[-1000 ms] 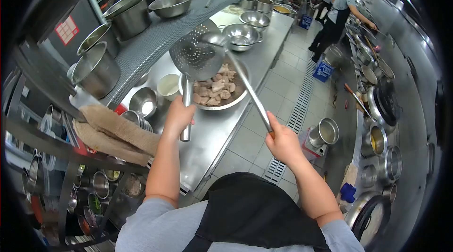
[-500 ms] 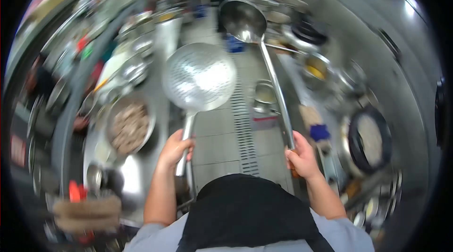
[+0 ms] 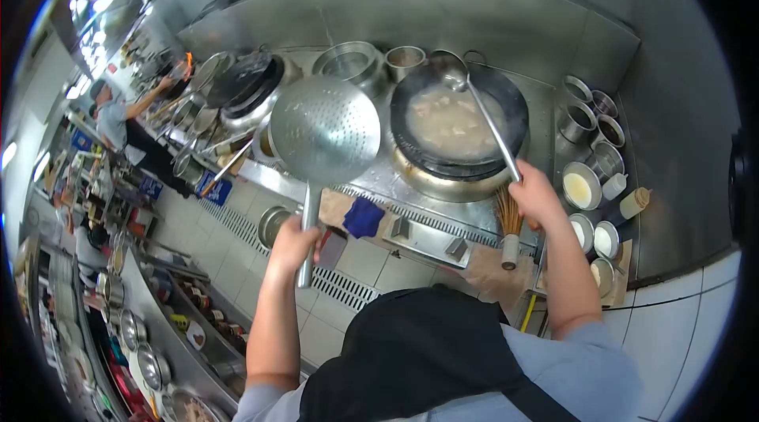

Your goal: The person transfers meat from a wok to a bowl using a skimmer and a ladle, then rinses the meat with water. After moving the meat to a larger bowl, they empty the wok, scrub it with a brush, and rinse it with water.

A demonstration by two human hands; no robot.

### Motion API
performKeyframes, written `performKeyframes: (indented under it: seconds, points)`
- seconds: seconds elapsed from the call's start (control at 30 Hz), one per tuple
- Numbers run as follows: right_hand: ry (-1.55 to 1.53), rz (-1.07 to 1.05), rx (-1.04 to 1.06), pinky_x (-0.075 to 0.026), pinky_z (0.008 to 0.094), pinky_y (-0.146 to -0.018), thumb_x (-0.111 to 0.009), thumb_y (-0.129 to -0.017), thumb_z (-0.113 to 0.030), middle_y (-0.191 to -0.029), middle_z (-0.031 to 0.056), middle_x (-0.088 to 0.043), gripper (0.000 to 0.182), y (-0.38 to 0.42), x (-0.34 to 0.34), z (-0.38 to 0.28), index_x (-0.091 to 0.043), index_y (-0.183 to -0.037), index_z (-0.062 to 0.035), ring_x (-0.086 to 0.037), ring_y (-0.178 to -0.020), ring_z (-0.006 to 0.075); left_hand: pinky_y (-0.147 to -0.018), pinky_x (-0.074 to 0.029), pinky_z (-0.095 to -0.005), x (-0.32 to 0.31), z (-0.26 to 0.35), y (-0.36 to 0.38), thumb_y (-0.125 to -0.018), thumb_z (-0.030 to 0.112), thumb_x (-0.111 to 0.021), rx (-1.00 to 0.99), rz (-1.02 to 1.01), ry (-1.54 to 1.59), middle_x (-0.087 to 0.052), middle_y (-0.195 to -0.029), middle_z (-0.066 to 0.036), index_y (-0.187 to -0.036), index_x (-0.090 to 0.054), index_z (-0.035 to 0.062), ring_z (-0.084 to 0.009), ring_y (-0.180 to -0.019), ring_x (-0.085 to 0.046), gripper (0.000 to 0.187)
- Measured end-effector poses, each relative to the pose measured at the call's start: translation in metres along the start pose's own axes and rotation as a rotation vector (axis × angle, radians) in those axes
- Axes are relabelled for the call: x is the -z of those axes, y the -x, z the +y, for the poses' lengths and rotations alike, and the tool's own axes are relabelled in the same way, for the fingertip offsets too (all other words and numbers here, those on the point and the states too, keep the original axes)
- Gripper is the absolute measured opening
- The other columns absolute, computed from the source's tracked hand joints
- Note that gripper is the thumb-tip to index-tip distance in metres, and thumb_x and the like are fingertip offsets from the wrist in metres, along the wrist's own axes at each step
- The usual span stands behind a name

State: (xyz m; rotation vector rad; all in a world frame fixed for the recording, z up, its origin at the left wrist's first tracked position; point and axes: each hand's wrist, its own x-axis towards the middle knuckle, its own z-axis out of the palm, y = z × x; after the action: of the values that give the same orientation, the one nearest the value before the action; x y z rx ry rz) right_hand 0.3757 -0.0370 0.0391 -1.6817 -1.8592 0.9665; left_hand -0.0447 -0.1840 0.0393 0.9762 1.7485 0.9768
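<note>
A large perforated strainer (image 3: 328, 133) is gripped by its metal handle in my left hand (image 3: 294, 246), its round face raised in front of the stove. My right hand (image 3: 539, 197) is closed around the handle of a long metal ladle (image 3: 492, 126). The ladle's bowl overlaps the far rim of a black wok (image 3: 515, 118) on the burner. Cloudy liquid (image 3: 455, 133) with pale pieces of food fills the wok's middle. Beneath my right hand, a bamboo brush (image 3: 508, 220) lies on the stove's front edge.
Metal pots (image 3: 577, 122) and squeeze bottles (image 3: 635, 202) stand at the right. A second black wok (image 3: 245, 82) sits to the left, beyond some metal basins (image 3: 345, 62). A blue cloth (image 3: 364, 217) lies on the front ledge. Another person (image 3: 118, 122) works at the far left.
The view has swung from the aisle between the counters to the stove. The ladle's bowl is now over the wok; both hands keep their tools.
</note>
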Motion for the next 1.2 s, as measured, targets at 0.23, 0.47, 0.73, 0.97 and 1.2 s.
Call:
performKeyframes:
  seconds: [0.23, 0.47, 0.73, 0.97, 1.2]
  points:
    - [0.364, 0.204, -0.031, -0.047, 0.0493, -0.087, -0.055, -0.083, -0.015, -0.100, 0.0276, -0.063, 0.030, -0.093, 0.014, 0.068, -0.055, -0.109, -0.0003, -0.060, -0.100, 0.0419, -0.062, -0.054, -0.0419, -0.074, 0.103, -0.164, -0.074, 0.012, -0.060, -0.235, 0.112, -0.578, -0.065, -0.082, -0.026, -0.100, -0.057, -0.0108, -0.0321, -0.062, -0.067, 0.035]
    - [0.219, -0.021, -0.165, -0.048, 0.0405, -0.046, -0.050, -0.082, -0.007, -0.067, 0.0176, -0.060, 0.020, -0.094, 0.034, 0.057, -0.053, -0.100, -0.0016, -0.059, -0.048, 0.0285, -0.073, -0.054, -0.0382, -0.115, 0.121, -0.296, -0.079, 0.016, -0.058, -0.267, -0.097, -1.072, -0.068, -0.087, -0.024, -0.091, -0.065, -0.0070, -0.0330, -0.068, -0.069, 0.027]
    - [-0.108, -0.114, -0.312, -0.044, 0.0340, -0.042, -0.051, -0.080, -0.006, -0.062, 0.0081, -0.054, 0.025, -0.026, 0.008, 0.043, -0.056, -0.105, -0.0026, -0.054, -0.044, 0.0172, -0.049, -0.049, -0.0322, -0.109, 0.106, -0.326, -0.074, 0.016, -0.063, -0.046, -0.612, -0.850, -0.064, -0.061, -0.009, -0.064, -0.065, -0.0008, -0.0157, -0.051, -0.061, 0.020]
    - [0.409, 0.216, -0.111, -0.052, 0.0462, -0.063, -0.053, -0.081, -0.008, -0.076, 0.0193, -0.065, 0.036, -0.012, -0.017, 0.018, -0.055, -0.116, -0.0057, -0.066, -0.068, 0.0357, -0.050, -0.049, -0.0323, -0.104, 0.115, -0.349, -0.072, 0.014, -0.063, -0.170, -0.735, -0.842, -0.063, -0.060, -0.012, -0.064, -0.063, -0.0034, -0.0184, -0.049, -0.061, 0.019]
    - [0.785, 0.162, -0.208, -0.051, 0.0479, -0.080, -0.055, -0.080, -0.012, -0.096, 0.0209, -0.066, 0.047, -0.086, 0.014, -0.027, -0.051, -0.127, -0.0064, -0.064, -0.089, 0.0377, -0.044, -0.048, -0.0346, -0.088, 0.160, -0.365, -0.071, 0.012, -0.064, -0.229, -0.631, -0.948, -0.060, -0.060, -0.010, -0.067, -0.060, -0.0064, -0.0189, -0.047, -0.058, 0.019]
